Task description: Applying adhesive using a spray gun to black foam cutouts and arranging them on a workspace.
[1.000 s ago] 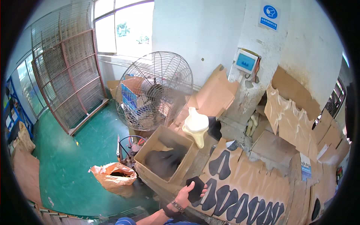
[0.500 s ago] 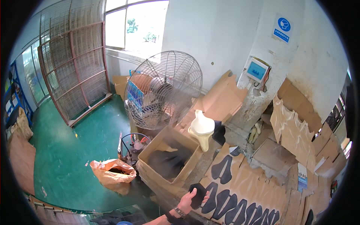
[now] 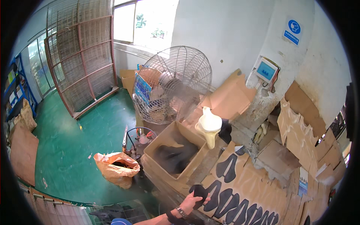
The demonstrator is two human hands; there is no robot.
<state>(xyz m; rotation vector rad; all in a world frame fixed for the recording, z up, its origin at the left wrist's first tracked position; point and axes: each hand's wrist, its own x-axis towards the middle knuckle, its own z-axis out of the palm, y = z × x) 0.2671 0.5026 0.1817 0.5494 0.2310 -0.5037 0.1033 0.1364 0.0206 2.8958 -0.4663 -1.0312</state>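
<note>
My left hand (image 3: 189,204), with a watch on its wrist, grips a small dark piece (image 3: 200,192), thumb on one side and fingers round the other. Whether it is one piece or several together I cannot tell. Just right of it, several black curved cut pieces (image 3: 226,168) lie in a row on a brown cardboard sheet (image 3: 255,180). Beyond the hand stands an open cardboard box (image 3: 150,150) with a black heap (image 3: 176,157) inside, partly blurred. A cream moulded form (image 3: 208,123) sits by the box's far right corner. My right hand does not show.
A large caged fan (image 3: 172,84) stands behind the box. On the green floor to the left are an orange sack (image 3: 122,174) and a wire rack (image 3: 80,60). Cardboard leans along the wall, below a small switch box (image 3: 266,69).
The view has shifted, so most things sit further right. My left hand still holds the dark piece, which shows at a different angle.
</note>
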